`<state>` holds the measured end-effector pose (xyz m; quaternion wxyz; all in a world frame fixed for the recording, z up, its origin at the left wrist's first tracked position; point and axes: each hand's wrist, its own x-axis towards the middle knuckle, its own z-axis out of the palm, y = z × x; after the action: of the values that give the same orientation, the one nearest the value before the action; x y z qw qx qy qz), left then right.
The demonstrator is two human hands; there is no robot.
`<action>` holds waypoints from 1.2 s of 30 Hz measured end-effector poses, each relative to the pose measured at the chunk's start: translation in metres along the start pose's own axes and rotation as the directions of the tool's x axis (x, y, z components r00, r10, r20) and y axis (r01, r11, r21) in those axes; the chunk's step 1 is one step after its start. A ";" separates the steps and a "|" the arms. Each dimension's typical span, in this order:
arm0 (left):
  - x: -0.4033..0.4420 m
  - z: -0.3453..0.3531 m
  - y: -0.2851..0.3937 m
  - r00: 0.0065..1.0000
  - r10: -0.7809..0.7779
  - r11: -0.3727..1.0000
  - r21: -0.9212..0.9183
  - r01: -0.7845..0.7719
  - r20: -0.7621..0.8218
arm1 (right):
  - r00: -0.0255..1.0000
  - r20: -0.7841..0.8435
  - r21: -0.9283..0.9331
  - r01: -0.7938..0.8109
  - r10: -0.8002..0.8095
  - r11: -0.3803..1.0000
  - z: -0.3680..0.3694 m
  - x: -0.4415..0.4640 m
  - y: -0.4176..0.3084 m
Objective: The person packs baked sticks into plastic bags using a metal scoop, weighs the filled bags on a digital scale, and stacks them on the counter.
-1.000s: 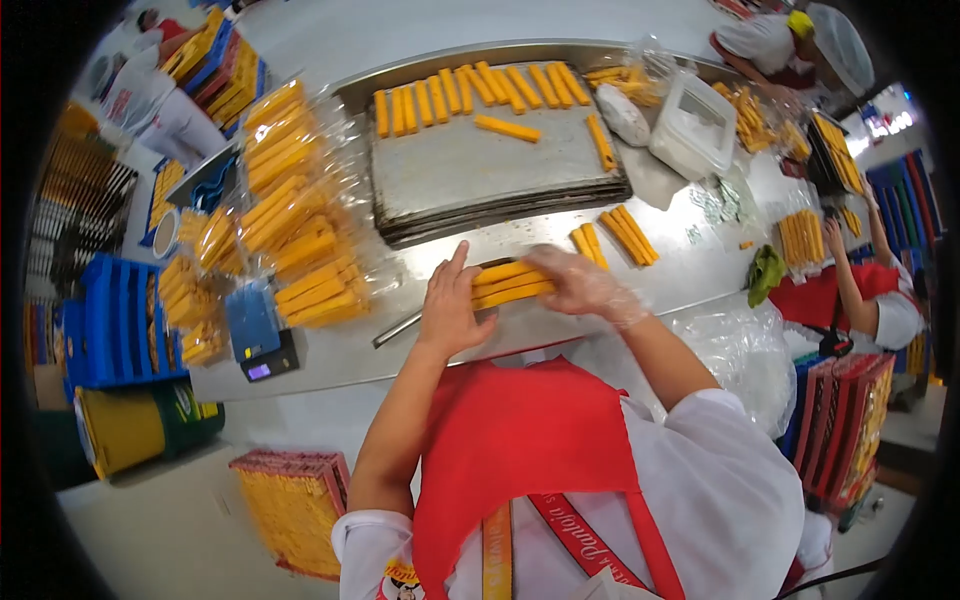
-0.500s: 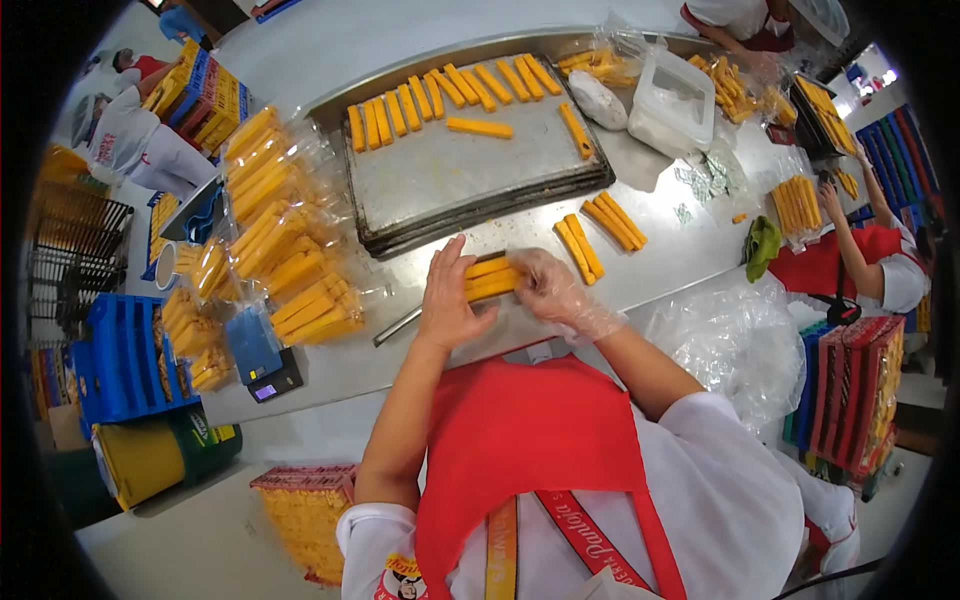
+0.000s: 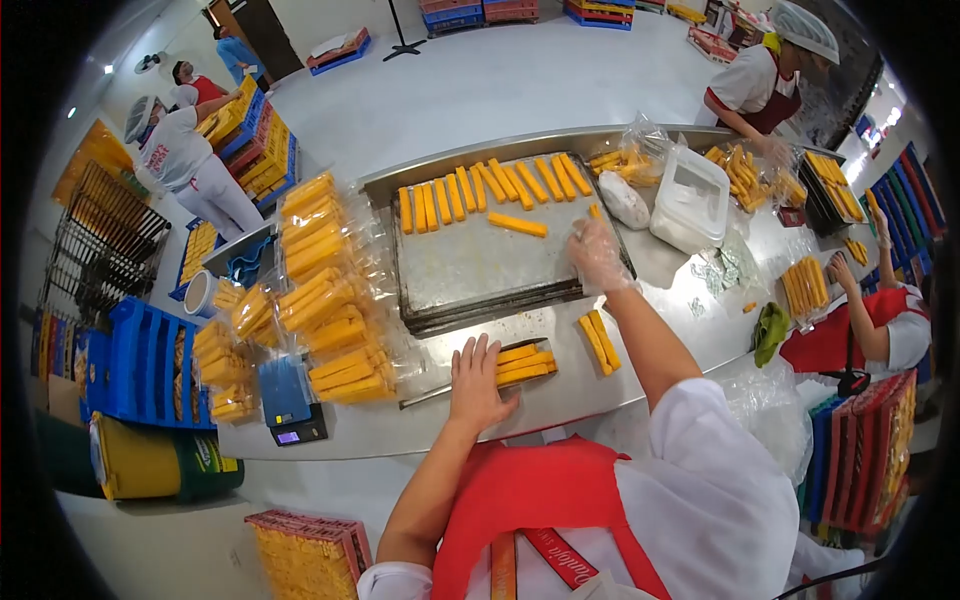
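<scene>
My left hand (image 3: 481, 386) is bare, its fingers stretched out across the slim metal handle (image 3: 425, 397) beside a small stack of yellow-orange sticks (image 3: 522, 364). A dark narrow edge borders that stack on its far side. In a clear plastic glove, my right hand (image 3: 597, 258) bends its fingers around a single yellow stick (image 3: 595, 211) at the right side of the metal baking tray (image 3: 470, 270); only the stick's far tip shows. More sticks (image 3: 440, 202) lie in a row along the tray's far edge, with one stick (image 3: 517, 224) lying crosswise below them. Two sticks (image 3: 600, 342) rest on the table near my right forearm.
Bagged sticks (image 3: 335, 300) are piled left of the tray, near a blue-topped digital scale (image 3: 290, 400). Right of the tray stand a white plastic tub (image 3: 690, 200) and a green cloth (image 3: 770, 333). Co-workers (image 3: 860, 320) work at the table's right end and far side.
My right hand has left the stack and moved up and right to the stick on the tray. My left hand stays beside the stack. The view has tilted up, showing more floor.
</scene>
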<state>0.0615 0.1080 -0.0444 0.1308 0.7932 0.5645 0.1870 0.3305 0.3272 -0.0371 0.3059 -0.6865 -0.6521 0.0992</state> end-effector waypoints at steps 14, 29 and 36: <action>0.005 -0.006 0.003 1.000 -0.013 0.999 -0.033 0.013 -0.012 | 0.945 0.117 -0.457 -0.222 0.306 0.861 0.008 0.121 -0.032; 0.007 -0.002 0.005 0.999 -0.027 0.999 -0.029 0.026 -0.038 | 0.914 0.393 -0.251 0.007 0.095 0.968 -0.014 0.119 -0.020; 0.005 -0.002 0.006 0.999 -0.030 0.999 -0.031 0.029 -0.035 | 0.955 0.225 -0.419 -0.083 0.192 0.904 0.019 0.135 -0.008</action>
<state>0.0671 0.1112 -0.0395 0.1358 0.7792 0.5755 0.2077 0.3309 0.4613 -0.0123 0.0608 -0.7602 -0.6427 0.0732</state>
